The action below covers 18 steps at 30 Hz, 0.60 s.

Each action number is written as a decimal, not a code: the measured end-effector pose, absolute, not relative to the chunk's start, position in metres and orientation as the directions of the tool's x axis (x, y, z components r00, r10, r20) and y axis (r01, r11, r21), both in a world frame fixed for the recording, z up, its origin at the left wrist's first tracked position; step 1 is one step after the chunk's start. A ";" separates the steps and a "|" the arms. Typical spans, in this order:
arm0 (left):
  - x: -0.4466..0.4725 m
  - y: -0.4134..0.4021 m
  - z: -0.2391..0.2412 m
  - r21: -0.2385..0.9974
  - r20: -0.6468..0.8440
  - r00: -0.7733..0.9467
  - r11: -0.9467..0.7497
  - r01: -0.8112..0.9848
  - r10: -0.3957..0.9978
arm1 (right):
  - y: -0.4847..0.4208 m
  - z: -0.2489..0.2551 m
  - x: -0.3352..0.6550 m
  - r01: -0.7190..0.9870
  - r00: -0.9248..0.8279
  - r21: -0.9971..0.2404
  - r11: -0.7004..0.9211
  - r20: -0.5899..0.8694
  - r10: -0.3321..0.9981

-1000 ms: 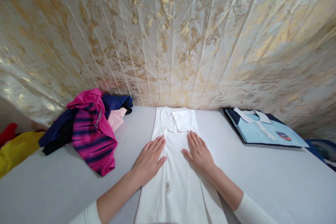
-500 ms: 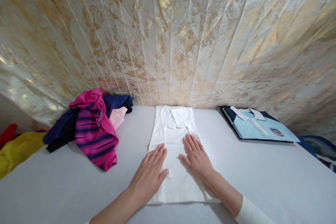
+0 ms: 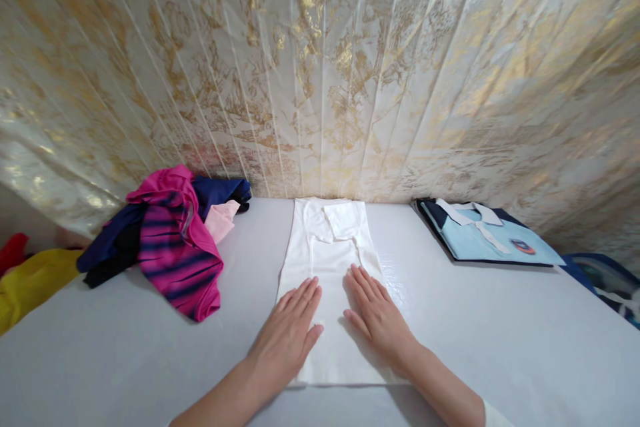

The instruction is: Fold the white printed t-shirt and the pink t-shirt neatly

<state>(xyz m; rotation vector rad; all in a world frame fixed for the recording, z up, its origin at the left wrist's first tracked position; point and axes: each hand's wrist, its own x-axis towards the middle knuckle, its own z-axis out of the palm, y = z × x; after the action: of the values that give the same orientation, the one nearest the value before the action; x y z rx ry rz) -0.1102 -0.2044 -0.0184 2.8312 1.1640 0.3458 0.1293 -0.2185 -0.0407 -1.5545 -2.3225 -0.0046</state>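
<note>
White garment point(image 3: 333, 347) lengthwise

It lies on the table point(image 3: 490, 333), long axis running near to far. Left hand point(image 3: 287, 323) and right hand point(image 3: 377, 317), about equally near, rest spread flat along its 2 sides, palms down.

- Soft, fairly bright light fills my remote feed across the white table point(image 3: 500, 333); I cannot tell its source.
- Gold patches glint on the pleated curtain point(image 3: 320, 80), whose folds fan outward under my wide lens.
- A small glare shines beside the white garment point(image 3: 335, 260), its pale detail nearly washed out.
- Faint shadow edges the right hand point(image 3: 377, 317).
- I see softness toward the frame's far right.
</note>
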 end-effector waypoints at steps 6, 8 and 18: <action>-0.112 -0.188 -0.020 0.114 0.177 0.693 -0.714 0.691 0.699 | -0.204 -0.040 0.125 0.928 -0.300 -0.155 0.339 0.229 0.926; -0.111 -0.179 -0.021 0.102 0.177 0.685 -0.706 0.701 0.706 | -0.194 -0.037 0.126 0.930 -0.299 -0.144 0.337 0.232 0.925; -0.103 -0.114 -0.017 0.127 0.201 0.662 -0.689 0.713 0.722 | -0.123 -0.030 0.128 0.934 -0.267 -0.172 0.314 0.249 0.931</action>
<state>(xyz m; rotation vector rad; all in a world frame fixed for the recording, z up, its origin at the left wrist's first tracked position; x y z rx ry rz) -0.1030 -0.1139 -0.0172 2.8299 1.2220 0.3673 0.1278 -0.1226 -0.0302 -1.6794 -2.2831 -0.0125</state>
